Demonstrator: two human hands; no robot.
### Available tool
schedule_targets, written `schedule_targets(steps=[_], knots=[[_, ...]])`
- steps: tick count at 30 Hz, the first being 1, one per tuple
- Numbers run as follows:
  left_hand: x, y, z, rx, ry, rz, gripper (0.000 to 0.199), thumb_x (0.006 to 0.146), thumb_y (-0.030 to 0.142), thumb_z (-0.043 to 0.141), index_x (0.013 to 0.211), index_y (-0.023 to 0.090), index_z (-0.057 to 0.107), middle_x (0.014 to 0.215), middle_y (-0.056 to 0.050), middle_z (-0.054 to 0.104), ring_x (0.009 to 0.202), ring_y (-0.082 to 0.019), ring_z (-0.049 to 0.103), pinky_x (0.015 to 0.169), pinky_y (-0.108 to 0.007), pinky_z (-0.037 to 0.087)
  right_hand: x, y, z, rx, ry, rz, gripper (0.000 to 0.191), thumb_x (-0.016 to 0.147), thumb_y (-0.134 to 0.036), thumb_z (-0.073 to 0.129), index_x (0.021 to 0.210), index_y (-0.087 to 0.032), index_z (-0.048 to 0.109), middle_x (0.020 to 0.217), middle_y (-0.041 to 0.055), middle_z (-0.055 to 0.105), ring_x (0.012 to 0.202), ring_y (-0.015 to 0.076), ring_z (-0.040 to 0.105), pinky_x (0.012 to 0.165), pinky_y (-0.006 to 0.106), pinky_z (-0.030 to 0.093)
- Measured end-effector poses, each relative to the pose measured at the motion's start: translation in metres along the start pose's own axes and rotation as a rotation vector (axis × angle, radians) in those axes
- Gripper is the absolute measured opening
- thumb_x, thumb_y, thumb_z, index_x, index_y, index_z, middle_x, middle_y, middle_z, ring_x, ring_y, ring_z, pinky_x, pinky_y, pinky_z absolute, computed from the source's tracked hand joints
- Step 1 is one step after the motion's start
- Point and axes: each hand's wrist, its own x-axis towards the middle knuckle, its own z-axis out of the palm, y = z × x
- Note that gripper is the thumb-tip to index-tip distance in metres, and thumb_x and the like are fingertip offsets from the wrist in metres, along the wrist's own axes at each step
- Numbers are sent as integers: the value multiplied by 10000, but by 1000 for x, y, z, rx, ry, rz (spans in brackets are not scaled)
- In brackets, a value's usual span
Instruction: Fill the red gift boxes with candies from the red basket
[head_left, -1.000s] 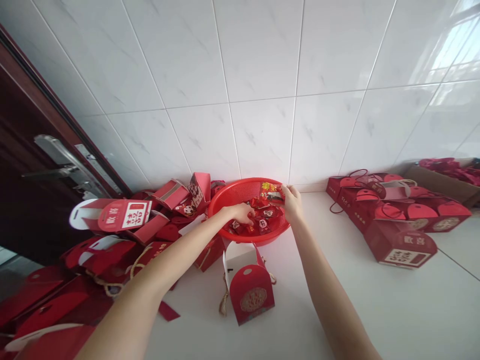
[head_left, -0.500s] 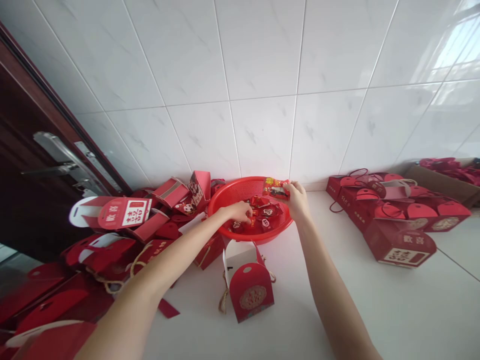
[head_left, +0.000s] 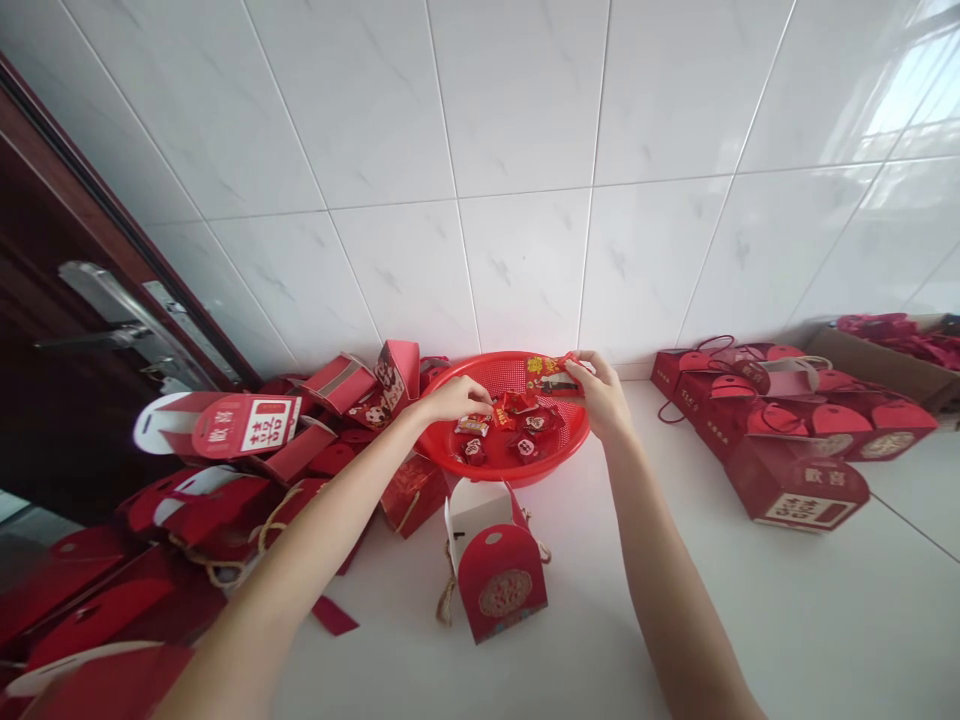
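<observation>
A red plastic basket (head_left: 551, 462) with perforated sides stands against the wall, several wrapped candies (head_left: 527, 449) lying in its bottom. In my right hand (head_left: 602, 398), at the basket's right rim, is a red packet (head_left: 549, 375) with yellow characters and printed figures, pinched by its right end. My left hand (head_left: 457, 398) is over the left side of the basket, its fingertips drawn together just above the candies; what they hold, if anything, is hidden. In front of the basket stands a red gift box (head_left: 501, 580), its top flaps open and rope handles at its sides.
A heap of red gift boxes (head_left: 292, 455) covers the left side of the white surface. On the right stand closed red boxes (head_left: 799, 480) in a group, with a cardboard carton (head_left: 885, 360) behind. A door handle (head_left: 112, 335) juts out at far left.
My left hand has lifted from the candies and shifted to the left, uncovering more of them. My right hand and its packet have moved only slightly, the packet now lying flatter to view.
</observation>
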Motion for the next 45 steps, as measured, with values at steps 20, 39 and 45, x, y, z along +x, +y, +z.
schedule_targets(steps=[20, 39, 45], knots=[[-12, 25, 5, -329, 225, 111, 238, 764, 404, 633, 700, 183, 694, 758, -6, 710, 796, -182, 633, 794, -298, 474, -4, 4, 5, -205, -161, -48, 144, 743, -230, 741, 867, -186, 685, 636, -3, 713, 588, 188, 717, 535, 273, 594], [-8, 19, 11, -605, 340, 112, 335, 750, 248, 739, 1077, 175, 718, 976, -53, 743, 933, -204, 685, 896, -396, 534, 5, 14, -1, -299, -111, -151, 245, 736, -378, 743, 893, -219, 645, 698, -8, 687, 662, 211, 725, 598, 353, 628], [0, 36, 24, -615, 399, 212, 234, 773, 181, 711, 1005, 157, 721, 1045, -66, 750, 1013, -209, 690, 981, -407, 525, 2, 24, 10, -290, -208, -79, 263, 739, -381, 746, 922, -230, 634, 690, -2, 698, 661, 222, 723, 486, 315, 598]])
